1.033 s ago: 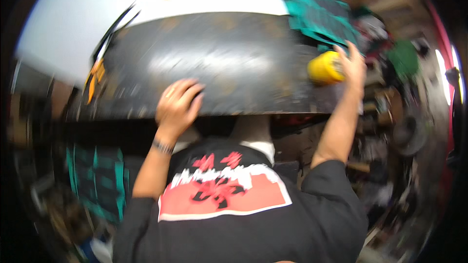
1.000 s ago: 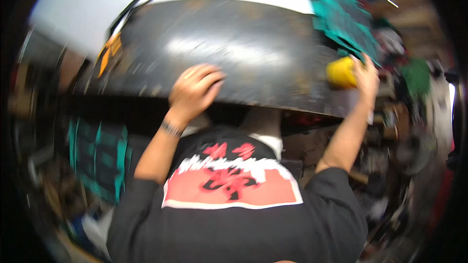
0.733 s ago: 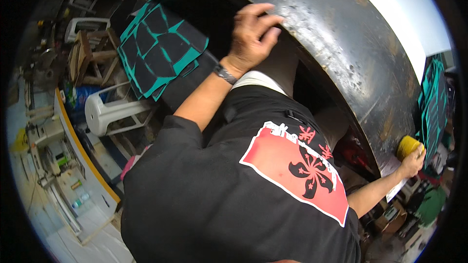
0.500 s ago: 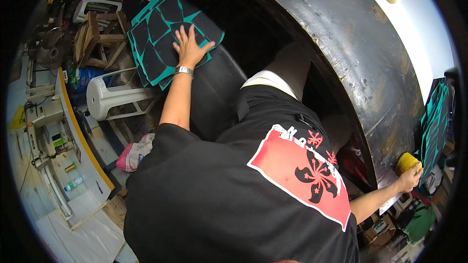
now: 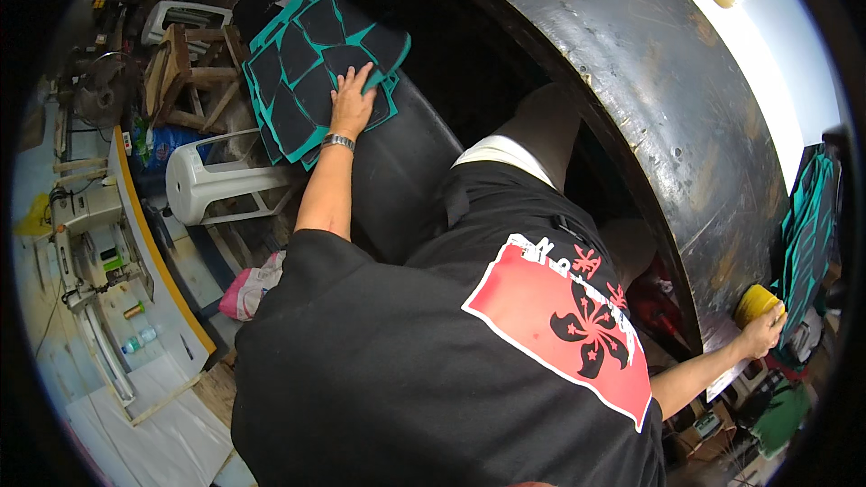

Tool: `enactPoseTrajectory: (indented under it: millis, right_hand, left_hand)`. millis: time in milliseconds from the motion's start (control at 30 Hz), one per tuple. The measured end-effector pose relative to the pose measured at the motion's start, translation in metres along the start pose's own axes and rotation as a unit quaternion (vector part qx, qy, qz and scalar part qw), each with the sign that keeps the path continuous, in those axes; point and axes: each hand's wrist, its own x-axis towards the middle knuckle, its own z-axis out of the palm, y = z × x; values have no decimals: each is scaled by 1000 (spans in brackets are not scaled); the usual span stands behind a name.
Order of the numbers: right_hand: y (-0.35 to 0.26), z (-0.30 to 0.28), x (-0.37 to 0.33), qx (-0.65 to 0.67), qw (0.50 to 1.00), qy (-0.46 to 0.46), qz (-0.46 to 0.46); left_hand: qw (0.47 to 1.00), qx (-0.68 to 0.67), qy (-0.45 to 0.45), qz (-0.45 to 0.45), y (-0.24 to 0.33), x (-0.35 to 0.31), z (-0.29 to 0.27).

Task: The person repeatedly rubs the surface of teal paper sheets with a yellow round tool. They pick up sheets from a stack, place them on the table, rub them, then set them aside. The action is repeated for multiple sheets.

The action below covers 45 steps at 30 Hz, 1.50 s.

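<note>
the person's left hand (image 5: 350,105) is lying flat, fingers spread, on a stack of black and teal cut pieces (image 5: 311,72) piled to their left; the right hand (image 5: 760,334) is gripping a yellow roll (image 5: 753,303), fingers wrapped round it, far off at the dark workbench (image 5: 667,99) edge

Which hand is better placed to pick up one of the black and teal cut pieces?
The left hand. It rests flat on the stack of black and teal cut pieces. The right hand is far away at the table edge, holding a yellow roll.
</note>
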Motion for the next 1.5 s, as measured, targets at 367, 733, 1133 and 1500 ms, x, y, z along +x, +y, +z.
enactPoseTrajectory:
  millis: [367,733,1133,1500]
  right_hand:
    - [0,-7,3,-124,987,-96,-21]
    - [4,-33,-53,291,955,-25,45]
    - [-28,-136,-77,404,906,119,46]
    - [-119,-87,-94,115,976,-40,-180]
  left_hand:
    - [985,-134,-77,81,114,-16,-295]
    - [835,-472,-66,273,129,96,-346]
    - [752,-395,-400,345,458,112,-78]
    - [785,-119,37,607,477,-46,15]
